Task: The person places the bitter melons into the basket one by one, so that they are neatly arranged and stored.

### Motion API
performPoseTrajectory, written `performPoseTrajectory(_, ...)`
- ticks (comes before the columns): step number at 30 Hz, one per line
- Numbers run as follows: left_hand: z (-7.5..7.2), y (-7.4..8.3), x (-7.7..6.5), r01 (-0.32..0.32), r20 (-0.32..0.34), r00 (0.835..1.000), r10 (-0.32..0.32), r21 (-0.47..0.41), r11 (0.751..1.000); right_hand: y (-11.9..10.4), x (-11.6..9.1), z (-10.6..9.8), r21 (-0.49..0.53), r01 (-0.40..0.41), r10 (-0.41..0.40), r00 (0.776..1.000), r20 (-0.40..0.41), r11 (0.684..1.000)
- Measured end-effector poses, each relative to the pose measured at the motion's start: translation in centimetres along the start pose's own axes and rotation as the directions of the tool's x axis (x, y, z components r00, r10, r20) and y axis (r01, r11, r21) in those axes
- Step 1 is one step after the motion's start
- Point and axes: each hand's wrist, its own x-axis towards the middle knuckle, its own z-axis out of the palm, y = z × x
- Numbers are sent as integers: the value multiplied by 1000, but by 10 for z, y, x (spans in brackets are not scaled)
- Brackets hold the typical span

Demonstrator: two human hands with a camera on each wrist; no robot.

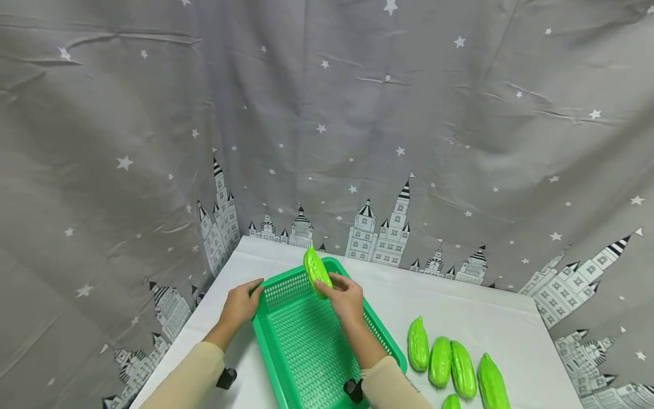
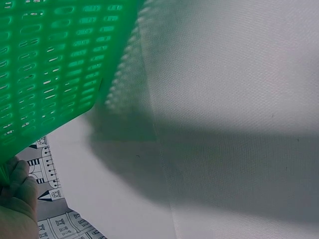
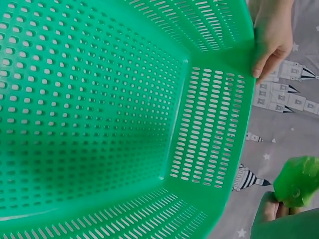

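Note:
A green perforated plastic basket [image 1: 309,346] stands on the white table, with no melons inside it. At its far left corner my left hand [image 1: 240,307] grips the rim; in the right wrist view the left thumb lies over the edge. My right hand [image 1: 347,296] holds a bright green bitter melon [image 1: 315,270] between thumb and fingers, above the basket's far end. The melon [image 3: 298,181] shows partly at the right edge of the right wrist view. In the left wrist view, the left hand [image 2: 17,204] is partly cut off below the basket wall [image 2: 55,64].
Several more bitter melons [image 1: 464,369] lie on the white table [image 1: 388,295] to the right of the basket, some cut off by the lower edge. Behind the table hangs a grey curtain [image 1: 357,113] printed with stars and castles.

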Motion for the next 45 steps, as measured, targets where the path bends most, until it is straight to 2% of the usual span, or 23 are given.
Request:
performPoseTrajectory(4,0,0,0,2,-5,1000,-2,-3,1000,5,1,3,-50,-47,51,996,70,998)
performPoseTrajectory(9,0,0,0,8,-10,1000,-8,-6,1000,11,5,6,-161,-102,128,978,166,982)
performPoseTrajectory(18,0,1,-2,12,-16,1000,-12,-5,1000,19,9,14,-256,-91,154,959,239,962)
performPoseTrajectory(30,2,-1,-3,35,-24,999,-36,-37,999,41,9,31,-309,-88,173,950,258,947)
performPoseTrajectory(38,1,-1,-4,30,-25,999,-31,-36,999,55,6,34,-331,-93,179,954,240,939)
performPoseTrajectory(45,1,1,-5,22,-33,999,-23,-38,999,60,2,38,-370,-71,175,950,257,926)
